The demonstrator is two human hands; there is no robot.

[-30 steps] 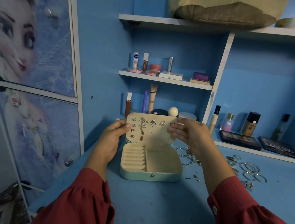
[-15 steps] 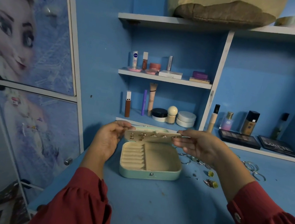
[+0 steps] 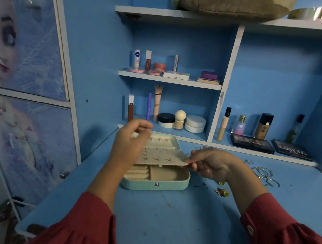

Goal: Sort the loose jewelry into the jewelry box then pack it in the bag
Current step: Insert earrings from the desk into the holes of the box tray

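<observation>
Desk (image 3: 193, 225): blue painted top, flat and scuffed; it carries the jewelry box, which serves as landmark for every entry below.
Shelving (image 3: 226, 85): behind the box, white-edged bays stocked with cosmetics; you have little headroom there.
Bag (image 3: 232, 3): high above and behind the box, on the top shelf; judged soft cloth that will sag when you load it.
Jewelry box (image 3: 155, 183): mint shell, cream lining, lying open near the desk's back edge; judged light and rigid, likely to slide on paint. Take it by both short ends once you close it.
Earring panel (image 3: 163, 157): cream insert hovering flat just above the box tray, stud posts pointing up; judged thin and flexible. Hold it by its edges, clear of the posts.
Left hand (image 3: 130, 140): at the box's left rear, fingers curled in a pinch; whether they grip the panel, you cannot tell.
Right hand (image 3: 212, 164): at the box's right, thumb and fingers closed on the panel's right corner.
Bangles (image 3: 262, 173): right of the box, loose thin hoops; judged slippery, prone to roll.
Small pieces (image 3: 221, 191): just right of the box, too small to identify.
</observation>
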